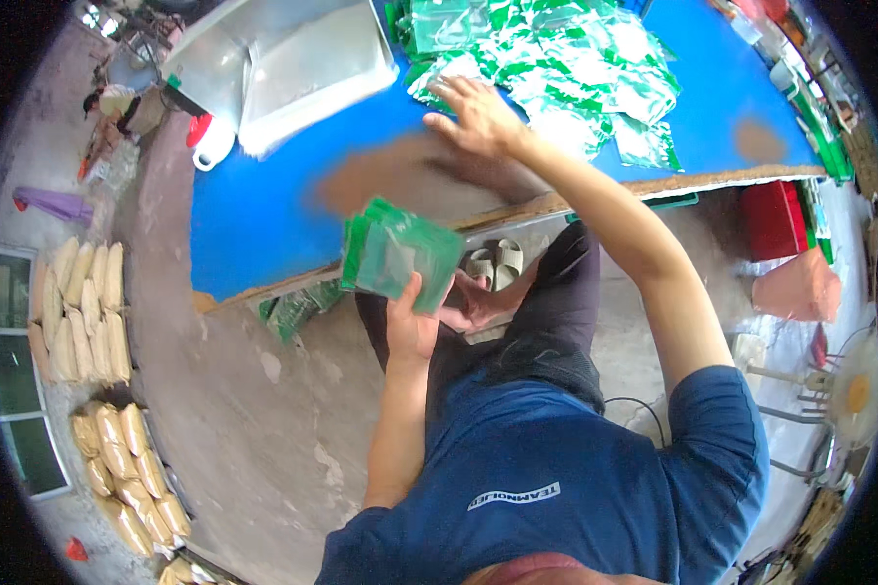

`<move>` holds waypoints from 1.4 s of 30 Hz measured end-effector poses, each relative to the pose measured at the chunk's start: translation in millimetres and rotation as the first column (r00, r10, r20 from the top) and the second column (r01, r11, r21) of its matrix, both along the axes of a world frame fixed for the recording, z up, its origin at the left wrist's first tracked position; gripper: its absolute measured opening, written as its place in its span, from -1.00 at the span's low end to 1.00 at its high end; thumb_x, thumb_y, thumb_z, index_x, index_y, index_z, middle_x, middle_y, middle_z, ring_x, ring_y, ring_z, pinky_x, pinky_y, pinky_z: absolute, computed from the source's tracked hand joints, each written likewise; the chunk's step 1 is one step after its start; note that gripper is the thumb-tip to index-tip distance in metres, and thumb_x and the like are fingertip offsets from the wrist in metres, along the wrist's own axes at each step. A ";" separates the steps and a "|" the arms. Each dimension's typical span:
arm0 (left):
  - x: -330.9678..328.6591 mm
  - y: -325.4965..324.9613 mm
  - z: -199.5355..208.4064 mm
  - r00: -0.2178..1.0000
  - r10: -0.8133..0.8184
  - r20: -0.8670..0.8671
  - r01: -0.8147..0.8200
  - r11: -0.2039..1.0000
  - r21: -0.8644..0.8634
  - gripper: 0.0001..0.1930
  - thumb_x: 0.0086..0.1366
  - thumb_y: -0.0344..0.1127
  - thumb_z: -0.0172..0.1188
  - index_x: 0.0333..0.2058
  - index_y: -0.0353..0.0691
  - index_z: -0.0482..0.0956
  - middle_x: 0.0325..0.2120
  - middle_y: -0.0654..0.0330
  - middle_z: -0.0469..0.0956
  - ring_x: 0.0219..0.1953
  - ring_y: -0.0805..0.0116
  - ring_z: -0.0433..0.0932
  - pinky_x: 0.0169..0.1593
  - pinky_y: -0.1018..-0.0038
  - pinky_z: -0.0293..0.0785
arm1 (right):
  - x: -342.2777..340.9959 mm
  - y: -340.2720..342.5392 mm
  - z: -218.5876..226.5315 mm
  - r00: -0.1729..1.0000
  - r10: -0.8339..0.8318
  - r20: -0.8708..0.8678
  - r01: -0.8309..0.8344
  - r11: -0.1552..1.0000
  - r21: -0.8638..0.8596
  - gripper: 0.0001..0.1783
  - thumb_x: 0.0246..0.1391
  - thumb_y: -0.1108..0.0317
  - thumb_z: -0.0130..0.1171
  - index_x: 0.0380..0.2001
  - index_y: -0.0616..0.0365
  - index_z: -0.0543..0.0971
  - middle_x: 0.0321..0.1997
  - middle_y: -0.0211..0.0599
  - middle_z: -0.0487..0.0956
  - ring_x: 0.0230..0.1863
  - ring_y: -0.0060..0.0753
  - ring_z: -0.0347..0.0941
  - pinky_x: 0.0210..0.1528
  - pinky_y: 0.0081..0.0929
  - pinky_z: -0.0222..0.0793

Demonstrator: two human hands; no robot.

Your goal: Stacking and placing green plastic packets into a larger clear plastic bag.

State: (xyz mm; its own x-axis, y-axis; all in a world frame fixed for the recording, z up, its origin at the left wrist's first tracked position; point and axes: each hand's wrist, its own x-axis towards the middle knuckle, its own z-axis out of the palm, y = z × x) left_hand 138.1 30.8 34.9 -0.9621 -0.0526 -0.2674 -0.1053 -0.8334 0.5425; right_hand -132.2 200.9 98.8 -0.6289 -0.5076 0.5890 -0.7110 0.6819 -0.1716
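Note:
My left hand point(416, 330) grips a small stack of flat green plastic pouches with clear panels point(405, 255), thumb on top, just off the near edge of the table. Out over the blue table point(263, 229), my right hand point(480, 119) has its fingers stretched apart and nothing visible in it. Its fingertips are at the near left edge of a broad, shiny heap of similar green and clear pouches point(556, 68). Whether they touch a pouch I cannot tell.
A metal tray point(312, 83) stands at the table's far left, beside a white jug with a red cap point(213, 144). Under the table at right are a red bin point(776, 219) and a pinkish bucket point(800, 286). Filled sacks point(83, 312) are stacked along the left.

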 end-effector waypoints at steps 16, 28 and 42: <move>9.2 -5.4 5.7 0.992 0.125 -0.017 -0.125 0.992 0.027 -0.42 0.38 -0.40 0.14 0.32 -0.25 0.19 0.26 -0.02 0.34 0.25 -0.01 0.40 0.31 -0.03 0.37 | 141.6 -19.2 -9.3 0.765 0.476 0.434 -0.381 0.878 -0.291 -0.67 0.29 0.26 0.05 -0.08 0.31 0.58 -0.01 0.03 0.56 0.07 0.07 0.46 0.17 -0.12 0.33; -5.5 17.5 12.5 0.973 -0.213 -0.086 0.206 0.974 -0.092 -0.38 0.30 -0.38 0.22 0.27 -0.41 0.22 0.20 -0.05 0.39 0.21 0.02 0.44 0.28 0.07 0.39 | 157.3 69.3 -11.9 0.926 0.264 0.270 -0.273 0.962 -0.006 -0.53 0.26 0.11 0.11 0.09 0.21 0.50 0.17 0.04 0.47 0.32 0.10 0.27 0.38 0.08 0.07; 2.8 -10.3 -11.0 0.997 -0.071 0.012 0.071 0.995 -0.067 -0.46 0.32 -0.51 0.17 0.26 -0.29 0.30 0.18 0.07 0.44 0.23 0.10 0.43 0.34 0.09 0.33 | 128.3 43.8 7.0 0.736 0.460 0.497 -0.478 0.873 -0.100 -0.60 0.32 0.10 0.02 0.02 0.15 0.54 0.08 0.08 0.55 0.18 0.05 0.44 0.26 -0.03 0.27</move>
